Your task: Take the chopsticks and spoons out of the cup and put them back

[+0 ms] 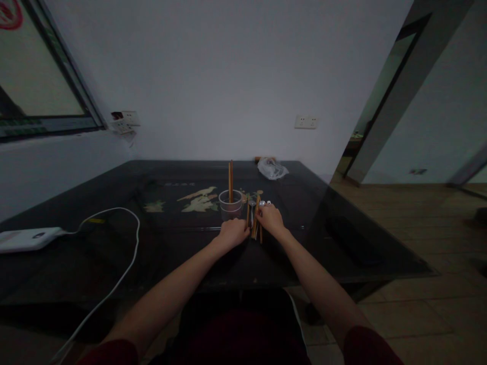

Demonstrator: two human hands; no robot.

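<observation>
A clear plastic cup (230, 204) stands on the dark glass-topped table (171, 243) with wooden chopsticks (230, 181) upright in it. Just right of the cup lie several more chopsticks (255, 219) and some metal spoons (263, 204). My left hand (233, 234) rests on the table below the cup, fingers curled beside the loose chopsticks. My right hand (271, 219) sits on the right side of that pile, fingers closed on the chopsticks. Whether the left hand holds anything is hidden.
A white power bank (28, 238) with a white cable (129, 253) lies at the table's left. A crumpled clear plastic bag (272, 168) sits at the far edge by the wall. The table's right edge drops to a wooden floor (418, 284).
</observation>
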